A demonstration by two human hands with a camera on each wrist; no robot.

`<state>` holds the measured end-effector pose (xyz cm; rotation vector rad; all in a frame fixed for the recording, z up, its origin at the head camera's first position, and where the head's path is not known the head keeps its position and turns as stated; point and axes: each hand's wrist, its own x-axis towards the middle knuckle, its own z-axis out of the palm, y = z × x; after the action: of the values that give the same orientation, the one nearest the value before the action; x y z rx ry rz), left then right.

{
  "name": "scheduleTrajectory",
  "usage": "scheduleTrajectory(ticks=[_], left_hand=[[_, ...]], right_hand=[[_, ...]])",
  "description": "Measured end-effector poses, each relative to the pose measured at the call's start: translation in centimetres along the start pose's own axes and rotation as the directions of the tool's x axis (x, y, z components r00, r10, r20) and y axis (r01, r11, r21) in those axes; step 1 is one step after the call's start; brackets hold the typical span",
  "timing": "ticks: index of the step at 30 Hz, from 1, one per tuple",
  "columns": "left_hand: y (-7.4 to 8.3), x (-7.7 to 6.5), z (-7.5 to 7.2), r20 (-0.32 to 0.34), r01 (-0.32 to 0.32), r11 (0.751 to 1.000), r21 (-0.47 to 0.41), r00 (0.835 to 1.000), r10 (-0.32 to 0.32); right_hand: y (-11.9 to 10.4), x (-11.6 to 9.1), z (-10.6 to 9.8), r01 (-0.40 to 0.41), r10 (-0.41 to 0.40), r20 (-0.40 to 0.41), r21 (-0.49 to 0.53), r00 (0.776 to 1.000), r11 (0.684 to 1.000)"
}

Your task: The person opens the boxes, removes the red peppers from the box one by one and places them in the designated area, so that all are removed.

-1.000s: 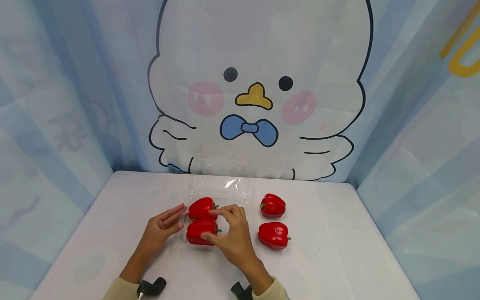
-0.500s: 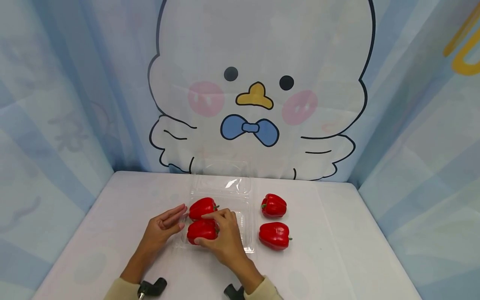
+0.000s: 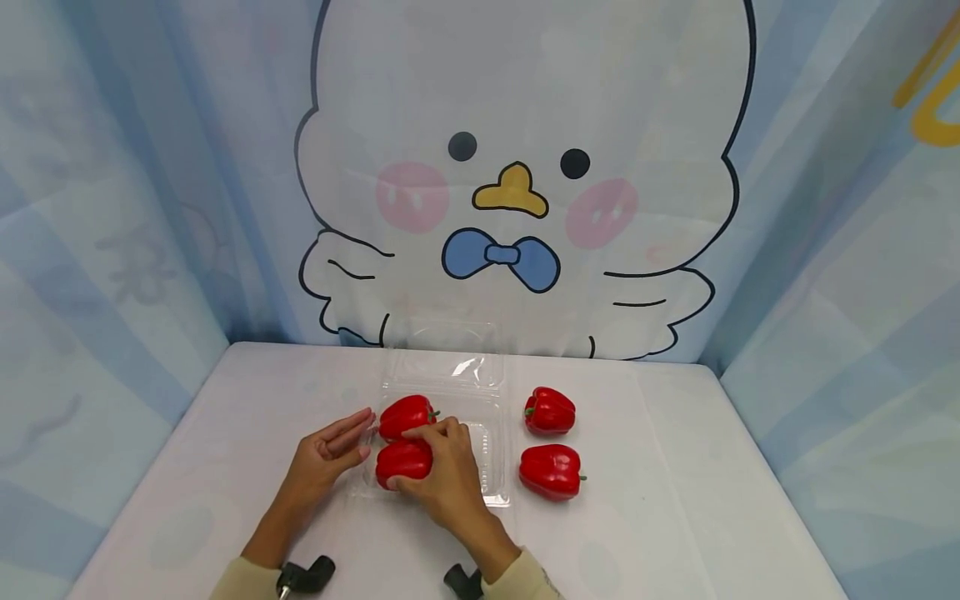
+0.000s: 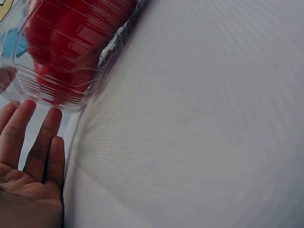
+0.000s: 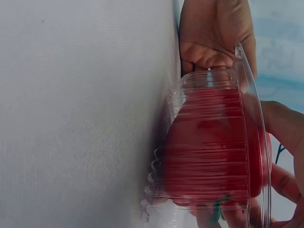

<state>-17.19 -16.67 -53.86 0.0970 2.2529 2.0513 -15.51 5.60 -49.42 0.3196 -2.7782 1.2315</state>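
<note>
A clear plastic clamshell container [image 3: 495, 467] lies on the table with its lid raised at the back. Two red bell peppers sit in its left half, the far pepper [image 3: 405, 417] behind the near pepper [image 3: 403, 463]. My right hand [image 3: 450, 479] grips the near pepper, thumb at the front and fingers at its back right; its stem shows green through the wall [image 5: 216, 209] in the right wrist view. My left hand [image 3: 326, 454] is at the container's left side, fingers extended. In the left wrist view its fingertips [image 4: 54, 116] come right up to the ribbed wall.
Two more red bell peppers lie right of the container, one farther back [image 3: 550, 411] and one nearer [image 3: 552, 472]. A white cloth covers the table [image 3: 660, 500]. Behind it hangs a curtain [image 3: 517, 308] with a cartoon bird.
My right hand has shifted left and its thumb and fingers have come around the near pepper, uncovering the container's right half. The left hand has stayed in place.
</note>
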Motion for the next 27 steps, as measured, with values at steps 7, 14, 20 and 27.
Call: scheduleTrajectory(ticks=[7, 14, 20, 27], left_hand=[[-0.1, 0.1, 0.1, -0.006, 0.011, 1.0, -0.001, 1.0, -0.011], [-0.3, 0.2, 0.2, -0.012, 0.02, 1.0, 0.007, 1.0, -0.02], [-0.3, 0.2, 0.2, -0.013, 0.029, 1.0, 0.004, 0.999, -0.029], [-0.3, 0.2, 0.2, -0.017, 0.039, 0.999, 0.01, 0.999, -0.039]], right_hand=[[0.2, 0.1, -0.1, 0.002, -0.002, -0.007, 0.023, 1.0, 1.0], [0.5, 0.1, -0.3, -0.021, 0.021, -0.005, 0.071, 1.0, 0.997], [0.5, 0.0, -0.7, -0.033, 0.033, 0.002, 0.113, 0.999, 0.993], [0.4, 0.1, -1.4, -0.026, 0.027, -0.003, 0.155, 1.0, 0.988]])
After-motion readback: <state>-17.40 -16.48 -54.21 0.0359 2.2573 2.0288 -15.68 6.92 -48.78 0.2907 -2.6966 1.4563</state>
